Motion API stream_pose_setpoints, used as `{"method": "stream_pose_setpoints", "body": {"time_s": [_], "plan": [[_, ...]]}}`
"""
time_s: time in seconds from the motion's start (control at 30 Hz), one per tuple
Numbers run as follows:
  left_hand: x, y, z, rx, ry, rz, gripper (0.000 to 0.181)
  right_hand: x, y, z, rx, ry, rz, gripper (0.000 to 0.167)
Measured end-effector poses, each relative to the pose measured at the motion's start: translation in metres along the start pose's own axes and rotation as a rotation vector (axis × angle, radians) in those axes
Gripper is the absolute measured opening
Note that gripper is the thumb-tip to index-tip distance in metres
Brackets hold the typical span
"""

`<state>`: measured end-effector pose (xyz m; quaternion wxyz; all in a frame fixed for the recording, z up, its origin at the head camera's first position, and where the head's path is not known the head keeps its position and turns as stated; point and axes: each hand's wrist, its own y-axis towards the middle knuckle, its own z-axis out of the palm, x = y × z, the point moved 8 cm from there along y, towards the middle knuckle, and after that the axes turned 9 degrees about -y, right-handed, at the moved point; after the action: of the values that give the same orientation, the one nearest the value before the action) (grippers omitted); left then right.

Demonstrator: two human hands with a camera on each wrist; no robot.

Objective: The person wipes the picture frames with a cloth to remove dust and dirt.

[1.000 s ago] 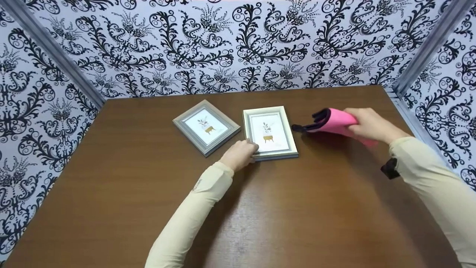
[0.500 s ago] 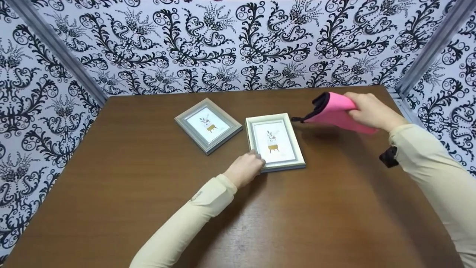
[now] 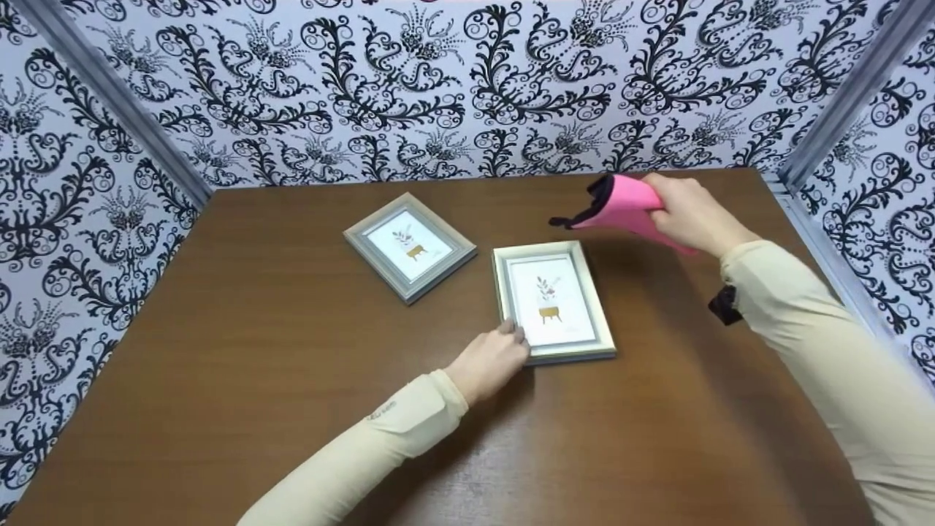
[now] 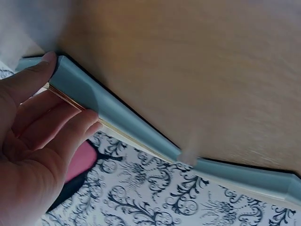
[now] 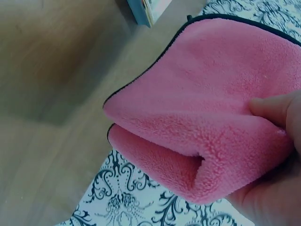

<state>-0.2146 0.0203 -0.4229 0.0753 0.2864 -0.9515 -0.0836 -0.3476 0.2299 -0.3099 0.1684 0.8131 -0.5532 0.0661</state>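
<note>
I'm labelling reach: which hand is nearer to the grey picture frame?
Left. The left hand, gripping the cream frame, is in front and to the right of the grey frame; the right hand, holding the pink cloth, is farther right.

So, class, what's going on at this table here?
A person's left hand holds a cream picture frame near its closest left corner; the frame lies face up on the brown table. The right hand grips a folded pink cloth, held above the table and clear of that frame. A grey picture frame lies face up to the left, with neither hand on it.
</note>
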Motion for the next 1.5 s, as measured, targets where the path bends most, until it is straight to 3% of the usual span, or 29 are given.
{"method": "stream_pose_setpoints", "body": {"time_s": [0.3, 0.53, 0.67, 0.87, 1.03, 1.23, 1.5], "plan": [[-0.036, -0.010, -0.002, 0.020, 0.142, 0.087, 0.015, 0.016, 0.007, 0.029, -0.039, -0.038, 0.023, 0.032], [-0.056, -0.016, -0.004, 0.032, 0.156, 0.137, 0.014, 0.023, -0.006, 0.072, 0.055, -0.064, -0.009, 0.040], [-0.054, -0.017, -0.004, 0.028, 0.082, 0.122, 0.012, 0.025, -0.018, 0.099, 0.117, -0.095, -0.077, 0.045], [-0.040, -0.017, -0.004, 0.035, -0.061, 0.029, 0.015, 0.033, -0.022, 0.117, 0.170, -0.135, -0.154, 0.042], [-0.032, -0.017, -0.003, 0.085, -0.029, -0.029, 0.033, 0.042, -0.012, 0.121, 0.253, -0.180, -0.168, 0.044], [-0.035, -0.015, -0.007, 0.091, -0.006, -0.006, 0.030, 0.058, 0.002, 0.127, 0.357, -0.204, -0.187, 0.046], [-0.039, -0.012, -0.007, 0.096, 0.014, 0.016, 0.029, 0.094, 0.015, 0.136, 0.317, -0.185, -0.289, 0.046]]}}
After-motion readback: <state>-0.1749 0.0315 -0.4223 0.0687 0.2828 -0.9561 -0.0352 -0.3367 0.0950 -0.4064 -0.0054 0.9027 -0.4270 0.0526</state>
